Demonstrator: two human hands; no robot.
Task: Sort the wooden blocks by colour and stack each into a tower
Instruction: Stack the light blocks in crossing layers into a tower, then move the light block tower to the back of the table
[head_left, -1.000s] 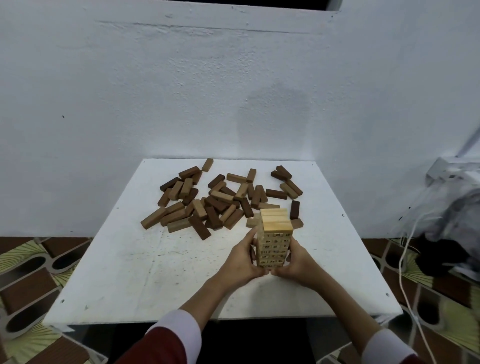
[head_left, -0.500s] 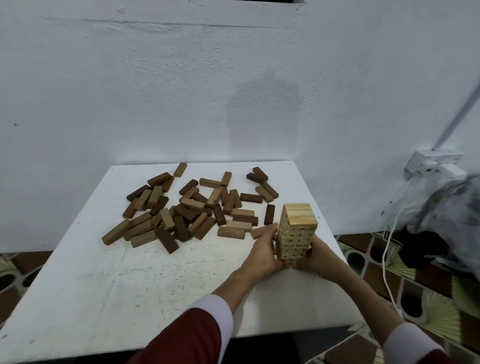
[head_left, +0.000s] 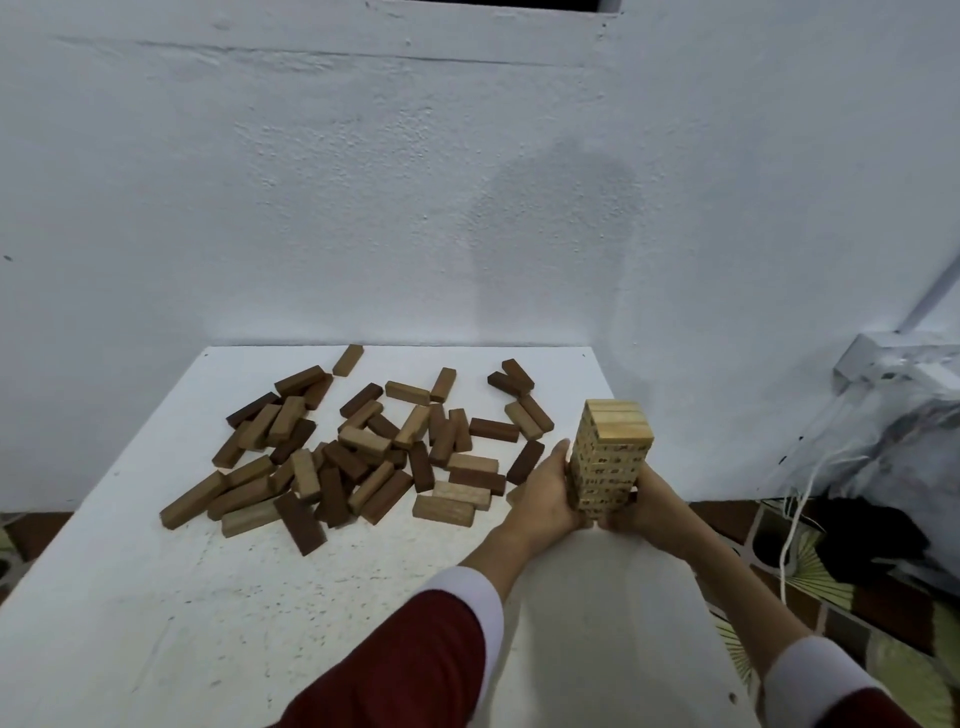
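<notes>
A tower of pale wooden blocks (head_left: 612, 451) stands upright near the right edge of the white table (head_left: 208, 623). My left hand (head_left: 545, 493) presses against its left side and my right hand (head_left: 641, 506) cups its right side and base. A loose heap of mid-brown and dark-brown blocks (head_left: 363, 452) lies scattered across the far half of the table, left of the tower. A few pale-brown blocks (head_left: 452, 501) lie close to my left hand.
A white wall (head_left: 467, 182) rises right behind the table. To the right, off the table, are a bundle of bags (head_left: 904, 447), white cables (head_left: 795, 514) and a patterned tiled floor (head_left: 810, 587). The table's right edge runs just beside the tower.
Both hands have carried the pale tower from the table's middle front toward its right edge, still gripping it. The view has shifted, so the heap sits further left.
</notes>
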